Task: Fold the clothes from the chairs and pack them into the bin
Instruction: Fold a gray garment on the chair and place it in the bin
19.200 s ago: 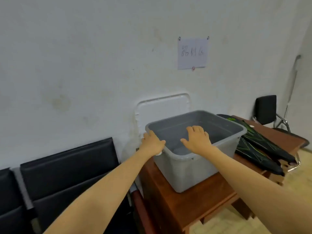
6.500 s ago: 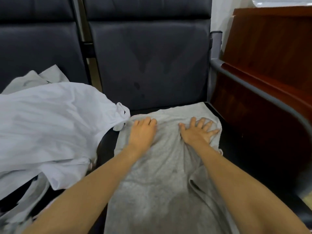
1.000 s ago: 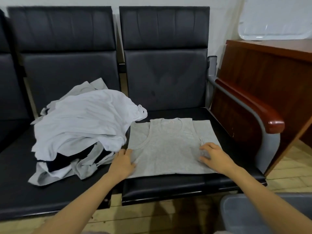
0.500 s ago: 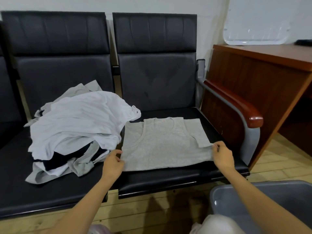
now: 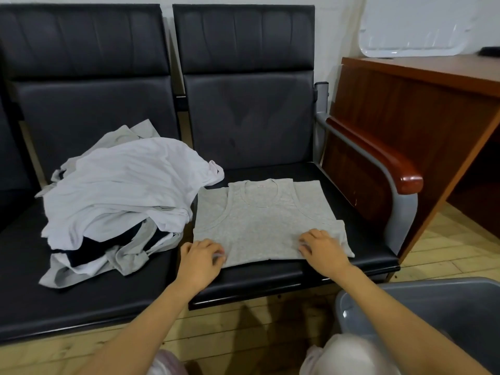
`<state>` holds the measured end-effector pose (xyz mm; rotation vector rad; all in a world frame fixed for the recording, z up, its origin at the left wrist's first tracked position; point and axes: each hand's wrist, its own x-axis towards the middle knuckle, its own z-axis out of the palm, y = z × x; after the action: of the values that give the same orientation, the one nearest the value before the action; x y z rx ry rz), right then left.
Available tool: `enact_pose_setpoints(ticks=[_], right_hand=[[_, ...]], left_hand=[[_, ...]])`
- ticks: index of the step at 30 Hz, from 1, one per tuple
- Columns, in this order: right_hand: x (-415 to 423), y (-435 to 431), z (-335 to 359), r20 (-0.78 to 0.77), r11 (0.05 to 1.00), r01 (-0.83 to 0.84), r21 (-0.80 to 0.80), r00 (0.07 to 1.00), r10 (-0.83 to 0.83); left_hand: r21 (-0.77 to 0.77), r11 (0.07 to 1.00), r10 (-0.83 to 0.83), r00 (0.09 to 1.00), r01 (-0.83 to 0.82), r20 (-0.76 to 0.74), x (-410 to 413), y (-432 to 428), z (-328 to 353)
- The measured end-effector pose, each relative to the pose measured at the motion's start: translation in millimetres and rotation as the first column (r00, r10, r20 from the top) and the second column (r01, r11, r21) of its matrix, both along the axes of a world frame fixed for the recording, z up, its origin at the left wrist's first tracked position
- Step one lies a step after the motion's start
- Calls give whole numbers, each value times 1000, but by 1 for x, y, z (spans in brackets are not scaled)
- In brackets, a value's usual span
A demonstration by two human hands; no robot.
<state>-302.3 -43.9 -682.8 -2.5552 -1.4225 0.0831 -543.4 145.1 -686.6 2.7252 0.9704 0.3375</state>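
Note:
A grey tank top (image 5: 265,220) lies flat on the seat of the right black chair (image 5: 251,117), neckline toward the backrest. My left hand (image 5: 201,259) is at its near left corner, fingers curled onto the hem. My right hand (image 5: 322,249) sits on the near right part, fingertips curled into the cloth. A heap of white, grey and dark clothes (image 5: 121,196) is piled on the left chair (image 5: 86,104). The grey plastic bin (image 5: 433,307) stands on the floor at lower right, below my right forearm.
A chair armrest with a wooden top (image 5: 378,152) borders the right chair. Beyond it stands a brown wooden desk (image 5: 414,109), with a white lid (image 5: 411,23) leaning on the wall behind. The floor is pale wood planks (image 5: 243,334).
Both hands have moved in from the tank top's side edges to its near hem. The view has shifted slightly left and closer.

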Motion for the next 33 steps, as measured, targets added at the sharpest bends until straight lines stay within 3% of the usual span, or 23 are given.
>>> enact_pose_setpoints(ticks=[4,6,11,14,17,23,27,30,33], right_hand=[[4,5,28,-21,980,152,-132,988,-156],[0,21,33,-11,986,94,-137,995,-97],[-36,89,27,-167,986,-160,-47,975,150],[-60,136,24,-236,967,-250,-58,944,230],[-79,185,21,-282,944,-316,-95,918,279],[-94,271,10,-140,921,-314,-232,948,287],[-97,297,-4,-140,918,-250,-309,966,216],[-94,303,-9,-181,941,-239,-240,963,199],[-83,297,1,-435,972,-231,42,872,226]], left_hand=[[-101,991,98,994,-92,48,0,-2,7],[-130,977,177,981,-166,74,-3,3,5],[-421,819,379,919,-389,-112,-13,16,6],[-600,700,380,913,-388,-146,-12,22,8],[-679,644,373,920,-351,-122,-9,27,10],[-575,765,331,943,-291,-36,-10,34,9],[-588,764,305,952,-265,-32,-13,38,5],[-584,775,313,949,-241,24,-12,37,8],[-610,757,393,909,-232,142,-9,33,17]])
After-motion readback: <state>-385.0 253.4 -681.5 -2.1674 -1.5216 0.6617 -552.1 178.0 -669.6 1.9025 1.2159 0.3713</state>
